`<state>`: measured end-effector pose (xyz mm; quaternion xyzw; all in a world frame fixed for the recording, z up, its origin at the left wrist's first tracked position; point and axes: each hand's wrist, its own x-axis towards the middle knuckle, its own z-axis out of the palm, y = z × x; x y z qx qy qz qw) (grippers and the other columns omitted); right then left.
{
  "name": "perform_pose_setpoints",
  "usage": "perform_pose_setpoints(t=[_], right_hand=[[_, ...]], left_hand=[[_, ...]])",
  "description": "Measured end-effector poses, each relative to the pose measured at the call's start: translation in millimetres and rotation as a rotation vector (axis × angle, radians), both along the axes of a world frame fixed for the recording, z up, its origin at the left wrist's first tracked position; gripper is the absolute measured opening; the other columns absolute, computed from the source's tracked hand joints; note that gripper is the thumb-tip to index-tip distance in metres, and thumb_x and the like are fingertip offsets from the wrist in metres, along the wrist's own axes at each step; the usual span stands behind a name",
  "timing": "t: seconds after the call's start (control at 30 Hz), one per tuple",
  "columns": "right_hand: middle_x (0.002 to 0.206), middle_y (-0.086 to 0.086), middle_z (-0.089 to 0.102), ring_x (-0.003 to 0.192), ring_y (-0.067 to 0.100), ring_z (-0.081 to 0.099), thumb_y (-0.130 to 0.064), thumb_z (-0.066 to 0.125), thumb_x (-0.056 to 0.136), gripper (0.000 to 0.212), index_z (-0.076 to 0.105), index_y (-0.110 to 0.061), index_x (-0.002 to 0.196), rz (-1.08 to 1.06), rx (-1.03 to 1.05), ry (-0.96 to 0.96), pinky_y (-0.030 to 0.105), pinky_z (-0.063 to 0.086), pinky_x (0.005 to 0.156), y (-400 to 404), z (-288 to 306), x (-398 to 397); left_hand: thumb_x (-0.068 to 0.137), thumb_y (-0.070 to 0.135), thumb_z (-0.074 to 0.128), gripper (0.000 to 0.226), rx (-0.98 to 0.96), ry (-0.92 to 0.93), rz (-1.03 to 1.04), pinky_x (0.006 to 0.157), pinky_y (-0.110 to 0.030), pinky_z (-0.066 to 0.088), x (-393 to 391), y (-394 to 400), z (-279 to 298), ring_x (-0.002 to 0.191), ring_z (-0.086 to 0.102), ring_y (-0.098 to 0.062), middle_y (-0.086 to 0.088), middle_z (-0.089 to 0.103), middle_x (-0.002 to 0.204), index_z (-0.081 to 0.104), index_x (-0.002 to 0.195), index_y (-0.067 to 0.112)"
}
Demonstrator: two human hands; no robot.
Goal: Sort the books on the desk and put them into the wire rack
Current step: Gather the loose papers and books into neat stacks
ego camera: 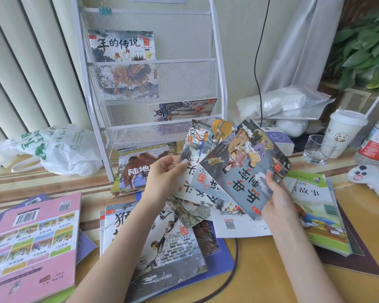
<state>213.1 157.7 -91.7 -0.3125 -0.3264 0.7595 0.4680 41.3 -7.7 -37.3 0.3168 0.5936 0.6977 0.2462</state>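
Both hands are holding a fan of picture books [228,171] up over the bench [260,259]. Left hand [165,178] pinches the fan's left edge, thumb on top; right hand [278,200] grips the lower right corner of the front grey book. I count about four books in the fan. The white wire rack [153,88] behind holds two books, one in the upper pocket, one in the lower.

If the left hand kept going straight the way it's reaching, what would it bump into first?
Probably the wire rack: the left hand, holding fanned books, points up toward its lowest pocket. Depth is hard to judge.
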Motion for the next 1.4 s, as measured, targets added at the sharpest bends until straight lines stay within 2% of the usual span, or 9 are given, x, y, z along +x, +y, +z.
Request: perform_pose_setpoints(t=[0.27,0.53,0.67,0.77,0.93,1.07,1.23,1.33,1.4], right_hand=[[0.125,0.012,0.061,0.113,0.03,0.059,-0.028,0.057,0.091,0.012,0.061,-0.021,0.1,-0.011,-0.027,-0.037,0.05,0.05,0.086,-4,3,-1],[0.088,-0.002,0.07,0.085,0.019,0.066,-0.023,0.054,0.094,0.009,0.061,-0.024,0.088,-0.001,0.011,-0.062,0.039,0.053,0.065,-13,11,-1],[0.099,-0.003,0.068,0.094,0.017,0.065,-0.022,0.053,0.095,0.007,0.057,-0.026,0.099,0.01,0.113,-0.076,0.04,0.056,0.065,-16,11,-3],[0.115,-0.007,0.064,0.103,0.011,0.062,-0.021,0.055,0.093,0.036,0.047,-0.033,0.126,0.11,0.225,-0.092,0.04,0.057,0.067,-20,11,-6],[0.149,-0.01,0.036,0.129,0.012,0.045,-0.027,0.073,0.078,0.083,0.025,-0.044,0.143,0.072,0.383,-0.118,0.051,0.039,0.105,-25,6,-15],[0.154,-0.012,0.022,0.139,0.015,0.031,-0.021,0.075,0.076,0.095,0.014,-0.061,0.138,-0.048,0.639,-0.27,0.053,0.034,0.108,-27,12,-17],[0.15,-0.021,0.004,0.142,0.005,0.001,-0.034,0.085,0.062,0.117,0.004,-0.037,0.147,-0.303,1.21,-0.737,0.048,0.011,0.117,-24,39,-8],[0.138,-0.036,0.029,0.133,-0.001,0.028,-0.049,0.08,0.059,0.093,0.024,-0.055,0.134,-0.092,1.114,-0.672,0.036,0.026,0.109,-31,71,-1],[0.106,-0.026,0.066,0.103,-0.003,0.059,-0.042,0.075,0.064,0.05,0.057,-0.035,0.11,0.094,0.903,-0.429,0.027,0.046,0.089,-27,84,4]], left_hand=[[0.083,0.004,0.069,0.017,-0.075,0.073,-0.111,0.062,-0.039,0.057,4,2,-1,0.067,0.068,-0.027,-0.011,0.073,0.073,0.056,0.084,0.014],[0.094,0.009,0.058,0.017,-0.154,0.152,-0.061,0.073,-0.052,0.054,3,3,-2,0.073,0.066,-0.026,-0.015,0.07,0.083,0.058,0.11,0.011],[0.096,0.011,0.054,0.024,-0.128,0.14,-0.073,0.069,-0.036,0.053,3,3,-3,0.072,0.066,-0.016,0.002,0.071,0.077,0.058,0.12,0.014],[0.099,0.008,0.046,0.025,-0.091,0.12,-0.129,0.057,-0.015,0.049,7,1,2,0.066,0.067,-0.003,0.014,0.072,0.072,0.06,0.107,0.027],[0.097,0.041,0.046,0.018,-0.097,0.088,-0.202,0.097,-0.026,0.046,8,3,0,0.107,0.06,0.002,0.013,0.062,0.124,0.058,0.108,0.048],[0.093,0.018,0.059,0.049,-0.122,0.337,-0.202,0.083,-0.001,0.042,11,2,1,0.097,0.049,0.026,0.031,0.045,0.117,0.035,0.13,0.038],[0.093,0.024,0.056,0.039,-0.095,0.877,-0.129,0.088,-0.026,0.048,7,-8,31,0.1,0.061,0.001,0.017,0.064,0.111,0.048,0.128,0.04],[0.09,0.032,0.052,0.039,-0.076,1.12,-0.169,0.077,-0.029,0.049,16,-17,46,0.087,0.065,-0.013,0.009,0.07,0.098,0.039,0.124,0.049],[0.088,0.037,0.054,0.036,-0.053,1.164,-0.148,0.069,-0.022,0.048,18,-18,51,0.079,0.063,-0.009,0.023,0.067,0.089,0.039,0.116,0.054]])
